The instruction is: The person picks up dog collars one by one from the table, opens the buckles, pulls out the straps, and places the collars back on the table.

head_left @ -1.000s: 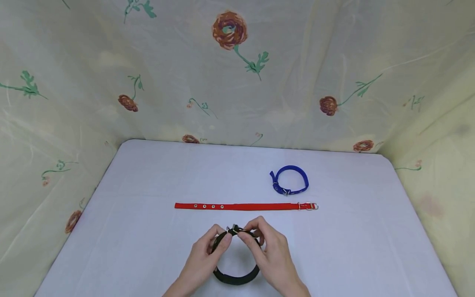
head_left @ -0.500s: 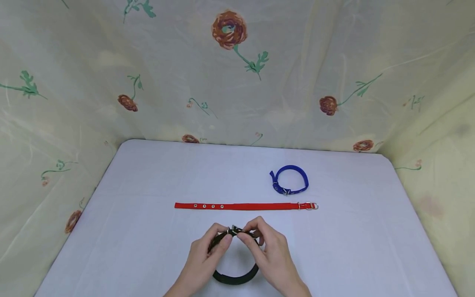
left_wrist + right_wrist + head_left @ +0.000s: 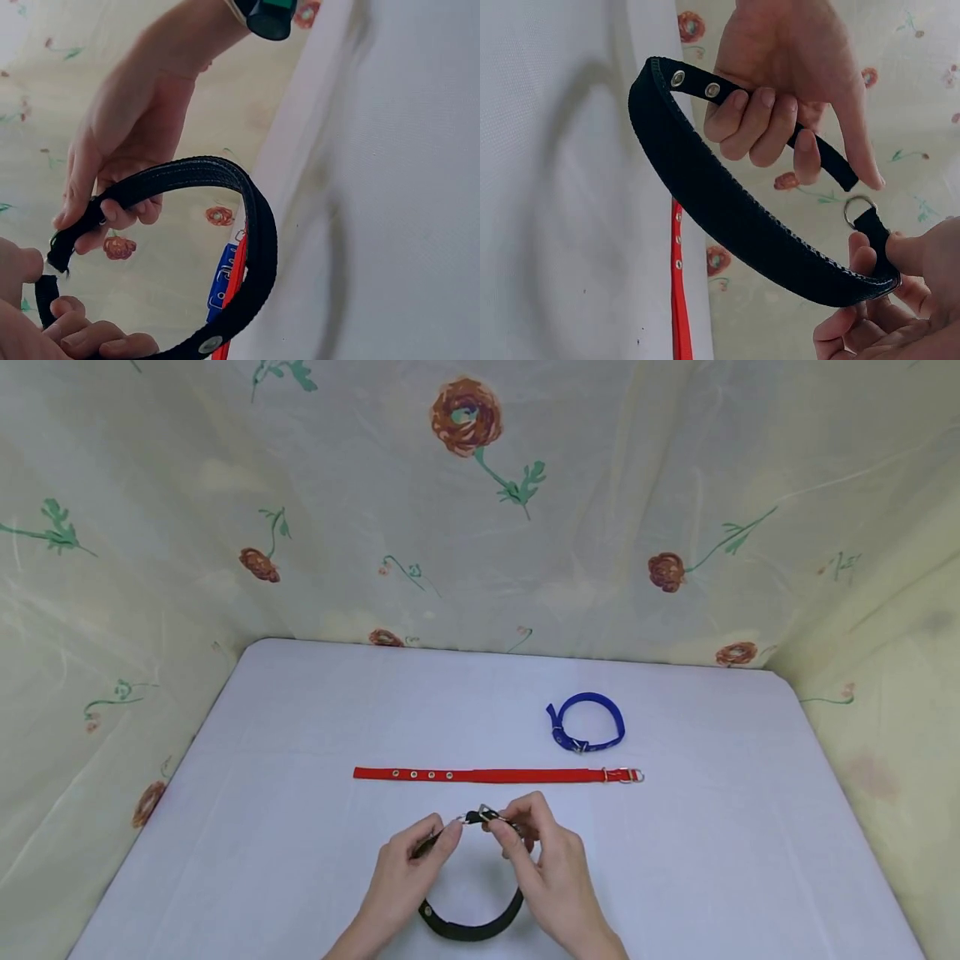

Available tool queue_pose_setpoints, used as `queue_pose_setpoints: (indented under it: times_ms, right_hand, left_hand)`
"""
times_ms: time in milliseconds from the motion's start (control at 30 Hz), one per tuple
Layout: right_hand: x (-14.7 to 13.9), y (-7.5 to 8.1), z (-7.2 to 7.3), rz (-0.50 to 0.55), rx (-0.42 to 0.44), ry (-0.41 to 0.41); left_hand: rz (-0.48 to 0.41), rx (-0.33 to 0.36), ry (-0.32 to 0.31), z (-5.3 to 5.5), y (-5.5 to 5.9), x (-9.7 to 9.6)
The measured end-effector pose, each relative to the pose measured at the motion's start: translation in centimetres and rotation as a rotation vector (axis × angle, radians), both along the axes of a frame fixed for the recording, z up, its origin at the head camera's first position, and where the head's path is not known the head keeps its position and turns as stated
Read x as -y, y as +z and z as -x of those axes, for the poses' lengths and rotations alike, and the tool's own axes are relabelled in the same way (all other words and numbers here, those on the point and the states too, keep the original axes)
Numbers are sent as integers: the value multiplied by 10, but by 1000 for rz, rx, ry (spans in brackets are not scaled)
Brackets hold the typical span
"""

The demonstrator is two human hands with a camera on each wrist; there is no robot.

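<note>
My left hand [image 3: 408, 868] and right hand [image 3: 555, 864] hold a black pet collar [image 3: 472, 933], bent into a loop above the table. The left fingers curl round the strap end with metal eyelets [image 3: 712, 91]. Between thumb and fingers, the right hand pinches the end bearing the buckle [image 3: 485, 812] and the D-ring [image 3: 860, 211]. In the right wrist view a small gap separates the strap tip [image 3: 847, 178] from the D-ring. The loop's lower part hangs free below both hands. Fingers hide part of the buckle end.
A red collar [image 3: 525, 776] lies straight across the table [image 3: 262, 827], beyond my hands. Behind it, to the right, sits a blue collar [image 3: 588, 723] buckled into a ring. Floral cloth [image 3: 585, 527] surrounds the back and sides.
The left hand has shifted slightly left, away from the right hand. The buckle end stands out more between them, and the collar's loop is wider. The red and blue collars have stayed put.
</note>
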State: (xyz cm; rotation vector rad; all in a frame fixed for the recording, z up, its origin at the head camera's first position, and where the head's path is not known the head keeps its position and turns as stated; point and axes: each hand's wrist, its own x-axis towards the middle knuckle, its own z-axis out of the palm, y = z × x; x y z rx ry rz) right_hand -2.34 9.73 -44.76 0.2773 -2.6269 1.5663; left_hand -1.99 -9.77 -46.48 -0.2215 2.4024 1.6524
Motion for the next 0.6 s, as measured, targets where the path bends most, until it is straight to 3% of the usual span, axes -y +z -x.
queue_pose_setpoints:
  times_ms: [100,233,400,600]
  right_hand:
    - [-2,2,1,25,63,-33]
    - [-7,5,2,55,115,-72]
    - [-16,6,5,99,113,-76]
    - [-32,9,10,220,201,-48]
  left_hand:
    - [-72,41,-2,1,0,2]
    - [-286,61,13,1,0,4]
    - [-513,15,123,0,3,9]
    - [-647,6,239,5,6,23]
